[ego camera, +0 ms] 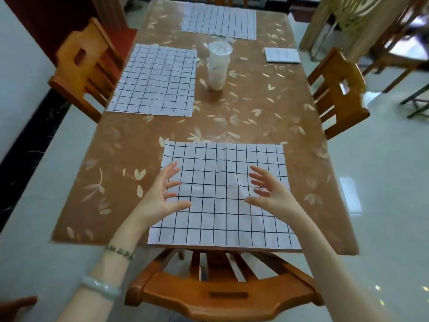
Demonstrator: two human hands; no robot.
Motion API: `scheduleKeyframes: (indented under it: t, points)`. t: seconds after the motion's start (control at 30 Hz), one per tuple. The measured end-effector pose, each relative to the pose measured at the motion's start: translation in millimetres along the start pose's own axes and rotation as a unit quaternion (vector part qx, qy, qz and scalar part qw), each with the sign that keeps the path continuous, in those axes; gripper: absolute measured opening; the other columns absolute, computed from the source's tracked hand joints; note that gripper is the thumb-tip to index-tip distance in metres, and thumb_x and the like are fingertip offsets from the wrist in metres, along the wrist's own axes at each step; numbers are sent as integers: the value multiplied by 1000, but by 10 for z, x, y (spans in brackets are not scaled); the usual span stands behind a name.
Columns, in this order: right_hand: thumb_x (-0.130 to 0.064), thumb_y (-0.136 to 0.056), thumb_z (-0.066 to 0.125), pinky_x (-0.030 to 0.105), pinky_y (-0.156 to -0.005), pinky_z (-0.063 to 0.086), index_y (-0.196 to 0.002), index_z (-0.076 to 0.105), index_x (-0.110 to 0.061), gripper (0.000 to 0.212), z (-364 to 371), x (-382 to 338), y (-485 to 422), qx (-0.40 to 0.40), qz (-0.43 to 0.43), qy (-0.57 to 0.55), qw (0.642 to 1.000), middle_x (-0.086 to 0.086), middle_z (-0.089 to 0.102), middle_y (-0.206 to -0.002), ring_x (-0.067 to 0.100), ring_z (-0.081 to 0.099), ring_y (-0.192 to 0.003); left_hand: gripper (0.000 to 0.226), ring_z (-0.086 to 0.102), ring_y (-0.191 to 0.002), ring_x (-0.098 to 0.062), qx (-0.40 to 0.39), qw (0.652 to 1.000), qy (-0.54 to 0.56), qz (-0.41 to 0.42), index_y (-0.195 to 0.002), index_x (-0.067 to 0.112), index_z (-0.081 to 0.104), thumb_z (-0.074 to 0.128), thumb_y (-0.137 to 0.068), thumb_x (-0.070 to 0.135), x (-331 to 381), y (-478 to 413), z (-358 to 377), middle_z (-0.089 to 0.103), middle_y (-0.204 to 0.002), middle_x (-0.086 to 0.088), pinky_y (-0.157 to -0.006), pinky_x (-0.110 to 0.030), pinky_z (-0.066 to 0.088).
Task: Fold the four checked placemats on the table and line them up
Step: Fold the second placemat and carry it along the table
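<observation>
while left hand (157, 196) and right hand (271, 194) spread fingers (170, 169) open, nearest placemat (220, 210) flat beneath them

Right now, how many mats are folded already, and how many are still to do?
One is done: the small folded placemat lies by the right edge of the table. In hand: the left hand and right hand hover open over the near placemat, flat and ungripped. The left placemat and far placemat also wait, then lining up.
</observation>
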State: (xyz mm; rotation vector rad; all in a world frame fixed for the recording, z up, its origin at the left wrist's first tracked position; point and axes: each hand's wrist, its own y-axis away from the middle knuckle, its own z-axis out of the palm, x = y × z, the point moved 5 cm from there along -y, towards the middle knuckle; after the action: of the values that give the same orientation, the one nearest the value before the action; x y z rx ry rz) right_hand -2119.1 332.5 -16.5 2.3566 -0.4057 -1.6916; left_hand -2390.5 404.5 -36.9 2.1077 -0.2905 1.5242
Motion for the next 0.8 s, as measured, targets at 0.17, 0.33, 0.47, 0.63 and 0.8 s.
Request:
scheduleKeyframes:
  t: [0.17,0.33,0.47,0.63,0.8]
  points:
    - [-7,-78,75,22,-95,45,-132,48,-24,63,-393,191,-485,27,7,16,999,-3,55,-125,8,52,-117,93,44,-128,-10,8,998,-51,-21,-141,43,23,82,-72,21,-125,-570,-123,34,-147,12,-103,-34,42]
    - [-9,-82,65,31,-97,46,-118,61,-24,39,-902,701,-1238,139,41,89,985,1,63,-114,15,57,-111,93,31,-139,-23,95,962,-220,-132,-147,26,28,79,-72,46,-566,-1367,-389,34,-152,-1,-110,-50,33]
    - [-5,-86,52,21,-90,33,-123,59,-9,38,-1210,1043,-1775,194,70,204,957,11,57,-124,23,51,-116,83,28,-138,-30,172,940,-247,-160,-146,14,32,74,-80,41,-743,-1844,-491,35,-150,-10,-112,-50,30]
    - [-1,-85,47,35,-98,36,-125,55,-1,41,-1371,1267,-2231,161,62,310,935,18,55,-128,33,47,-119,74,29,-137,-31,171,914,-329,-165,-143,10,35,71,-84,36,-800,-2205,-544,35,-147,-13,-112,-48,29]
    - [-6,-86,49,39,-88,36,-115,60,-2,31,-1371,1353,-2337,124,44,363,922,21,49,-109,37,41,-108,61,35,-131,-31,168,904,-359,-162,-135,9,46,71,-83,27,-781,-2332,-547,39,-141,-13,-108,-46,33]
